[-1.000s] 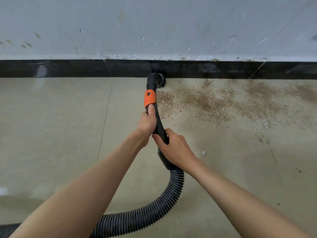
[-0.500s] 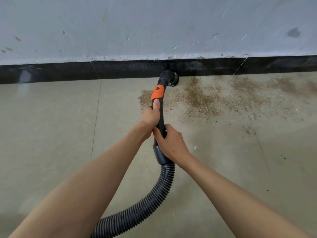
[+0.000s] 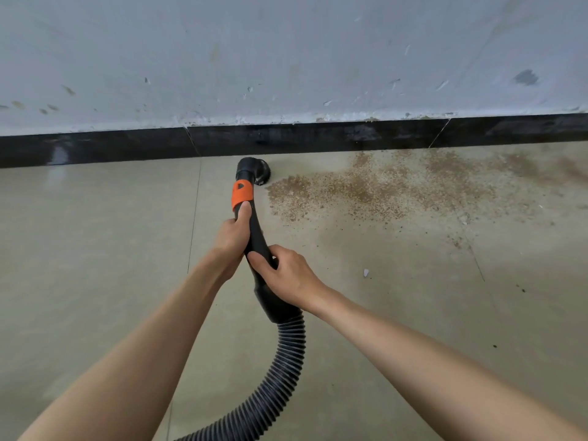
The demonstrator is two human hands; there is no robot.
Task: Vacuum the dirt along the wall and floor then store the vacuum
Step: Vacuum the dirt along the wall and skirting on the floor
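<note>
A black vacuum wand [image 3: 256, 232] with an orange band [image 3: 241, 194] points at the floor near the wall. Its round nozzle [image 3: 256, 171] sits on the tile just left of a brown patch of dirt [image 3: 366, 189]. My left hand [image 3: 232, 238] grips the wand below the orange band, thumb up against it. My right hand [image 3: 286, 276] grips the wand lower down, above the cuff where the ribbed black hose [image 3: 283, 380] joins. The hose curves down and off the bottom edge. The vacuum body is out of view.
A scuffed white wall [image 3: 286, 58] with a black skirting strip [image 3: 318, 136] runs across the top. Beige floor tiles [image 3: 95, 249] lie left of the wand. More dirt spreads right along the skirting [image 3: 509, 167], and a small white chip [image 3: 366, 273] lies right of my hands.
The nozzle has pulled back from the skirting onto the floor. The dirt that lay left of the nozzle half a second ago is gone; the patch now starts right of it.
</note>
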